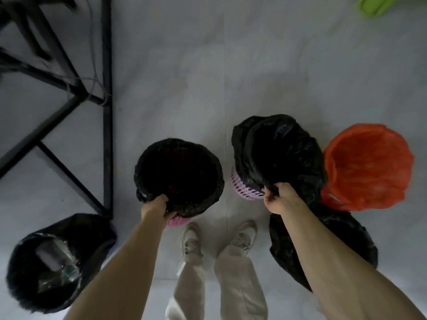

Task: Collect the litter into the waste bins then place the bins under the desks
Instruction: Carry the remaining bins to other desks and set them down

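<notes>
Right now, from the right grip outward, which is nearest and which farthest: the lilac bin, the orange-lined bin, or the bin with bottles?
1. The lilac bin, straight ahead: the right grip pinches its black liner.
2. The orange-lined bin, next to it on the right side.
3. The bin with bottles, far over on the left, by the desk frame.

Two pink lattice bins (245, 191) wear black liners (286, 155); an orange-red bag (367, 165) sits right. Grey floor (254, 65), black desk frame (107, 112), green object (379, 4) upper right.

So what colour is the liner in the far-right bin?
Orange-red liner, all one colour; the head view shows it.
</notes>
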`<action>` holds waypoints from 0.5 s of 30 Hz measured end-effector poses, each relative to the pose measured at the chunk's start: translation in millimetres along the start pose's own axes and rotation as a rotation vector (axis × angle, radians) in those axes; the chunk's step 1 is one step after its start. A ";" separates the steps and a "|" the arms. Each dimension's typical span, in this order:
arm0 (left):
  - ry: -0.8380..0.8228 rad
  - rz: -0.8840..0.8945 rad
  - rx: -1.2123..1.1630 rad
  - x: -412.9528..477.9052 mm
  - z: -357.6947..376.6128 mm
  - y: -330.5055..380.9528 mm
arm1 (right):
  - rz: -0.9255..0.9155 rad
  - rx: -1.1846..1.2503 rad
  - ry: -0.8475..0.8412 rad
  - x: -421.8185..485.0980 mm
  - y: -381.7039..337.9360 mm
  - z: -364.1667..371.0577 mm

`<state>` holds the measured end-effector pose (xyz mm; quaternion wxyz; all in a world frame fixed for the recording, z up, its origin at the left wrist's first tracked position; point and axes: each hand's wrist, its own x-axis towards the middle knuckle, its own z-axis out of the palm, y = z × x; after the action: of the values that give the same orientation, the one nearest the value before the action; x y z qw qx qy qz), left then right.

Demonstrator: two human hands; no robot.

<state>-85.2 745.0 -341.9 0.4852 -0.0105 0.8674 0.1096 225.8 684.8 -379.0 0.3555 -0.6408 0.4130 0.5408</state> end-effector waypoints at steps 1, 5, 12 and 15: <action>0.000 0.006 -0.020 -29.0 -3.2 21.5 | -0.012 -0.026 -0.024 -28.0 -16.3 5.6; -0.044 0.070 -0.137 -137.9 -23.2 92.6 | -0.105 -0.089 -0.133 -146.0 -68.3 22.5; -0.238 0.285 -0.281 -325.9 -69.0 234.2 | -0.422 -0.211 -0.223 -379.3 -166.4 75.2; -0.285 0.374 -0.292 -382.5 -87.4 289.9 | -0.578 -0.241 -0.253 -466.3 -193.5 102.1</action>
<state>7.6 976.6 77.2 0.5670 0.0954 0.7524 0.3214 327.2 923.1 66.3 0.4641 -0.6966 0.0997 0.5379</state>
